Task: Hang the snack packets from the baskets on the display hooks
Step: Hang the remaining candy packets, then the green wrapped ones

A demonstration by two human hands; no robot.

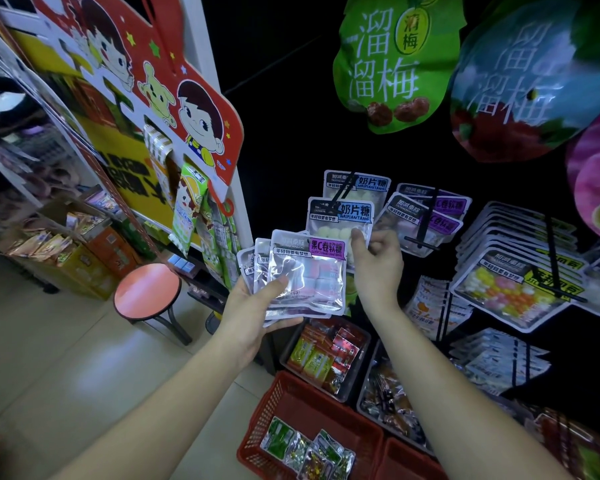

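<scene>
My left hand [257, 306] grips a fanned stack of silver snack packets [309, 275], thumb on the front one with a pink label. My right hand [374, 258] pinches the lower edge of a blue-labelled packet [340, 220] that hangs on a black display hook [343, 190]; another of the same kind hangs behind it. Purple-labelled packets [426, 216] hang on the hook to the right. Below stands a red basket [278, 407] with green and silver packets inside.
A round red stool [146, 289] stands on the tiled floor to the left. Grey bins [288, 351] of snacks sit under the hooks. White packets with coloured sweets [513, 285] hang at right. Large green and blue bags [395, 64] hang overhead.
</scene>
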